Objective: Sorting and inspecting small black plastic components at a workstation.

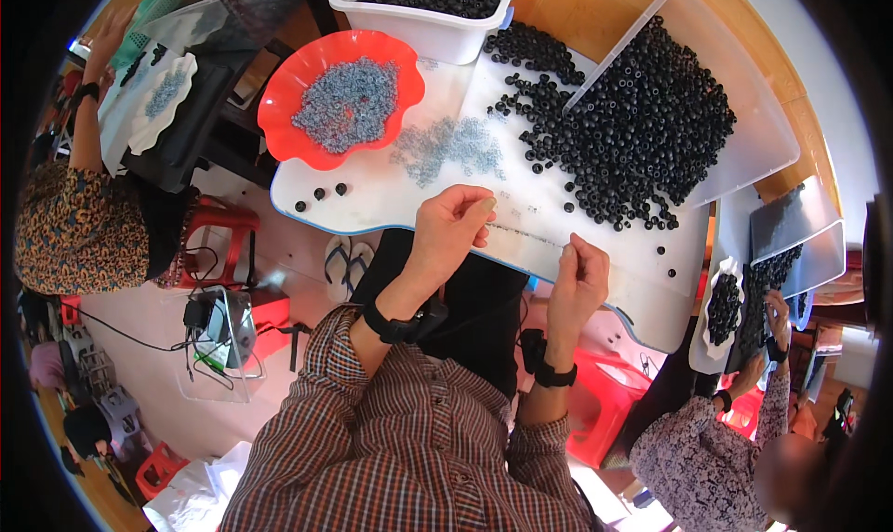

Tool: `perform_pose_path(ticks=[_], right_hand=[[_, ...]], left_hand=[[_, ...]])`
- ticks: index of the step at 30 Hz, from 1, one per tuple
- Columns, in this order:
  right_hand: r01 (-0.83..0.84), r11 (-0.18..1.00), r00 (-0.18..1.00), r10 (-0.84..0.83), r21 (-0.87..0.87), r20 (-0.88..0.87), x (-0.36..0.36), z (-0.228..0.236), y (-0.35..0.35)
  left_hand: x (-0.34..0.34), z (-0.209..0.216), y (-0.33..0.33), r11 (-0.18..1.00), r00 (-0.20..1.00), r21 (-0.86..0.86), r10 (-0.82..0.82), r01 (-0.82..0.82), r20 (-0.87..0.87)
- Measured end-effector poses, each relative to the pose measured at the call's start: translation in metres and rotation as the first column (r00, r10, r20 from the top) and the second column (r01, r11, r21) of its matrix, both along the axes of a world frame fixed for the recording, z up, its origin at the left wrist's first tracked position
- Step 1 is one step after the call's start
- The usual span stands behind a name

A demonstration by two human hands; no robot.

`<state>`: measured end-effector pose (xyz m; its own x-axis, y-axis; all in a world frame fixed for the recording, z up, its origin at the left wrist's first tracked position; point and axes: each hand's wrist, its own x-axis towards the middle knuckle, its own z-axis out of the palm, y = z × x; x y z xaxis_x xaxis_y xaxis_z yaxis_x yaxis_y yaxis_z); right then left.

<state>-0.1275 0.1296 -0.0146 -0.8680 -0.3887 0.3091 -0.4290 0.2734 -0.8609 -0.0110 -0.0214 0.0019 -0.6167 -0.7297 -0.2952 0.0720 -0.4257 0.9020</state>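
My left hand (453, 227) is above the front of a white table (372, 186), its thumb and fingers closed in a pinch. To its right, my right hand (579, 285) is also pinched shut. A thin greyish strand (526, 234) runs almost straight between the fingertips of both hands; its exact kind is too fine to make out. Just beyond my left hand lies a loose spread of small clear-grey rings (451, 151). More of these rings fill a red scalloped bowl (407, 90) at the far left.
A tipped clear bin (758, 137) spills black round pieces (642, 113) over the right side. Behind stands a white tub (409, 32) of similar pieces. Three black pieces (319, 194) lie by the left edge. Other people work at left (84, 225) and right (707, 458). A red stool (600, 397) stands below.
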Motion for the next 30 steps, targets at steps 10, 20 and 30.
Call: perform_pose_path(ticks=[10, 20, 30], right_hand=[[-0.074, 0.991, 0.980, 0.093, 0.114, -0.177, 0.007, -0.001, -0.035], [0.015, 0.955, 0.948, 0.080, 0.295, -0.307, 0.004, -0.007, -0.051], [0.077, 0.979, 0.991, -0.054, 0.189, -0.125, -0.004, -0.004, -0.011]], left_hand=[[-0.009, -0.007, 0.017, 0.969, 0.990, -0.227, -0.076, 0.102, 0.119], [-0.020, -0.017, 0.021, 0.944, 0.992, -0.318, -0.056, 0.089, 0.111], [-0.057, -0.008, 0.027, 0.706, 0.993, -0.701, -0.031, 0.101, 0.112]])
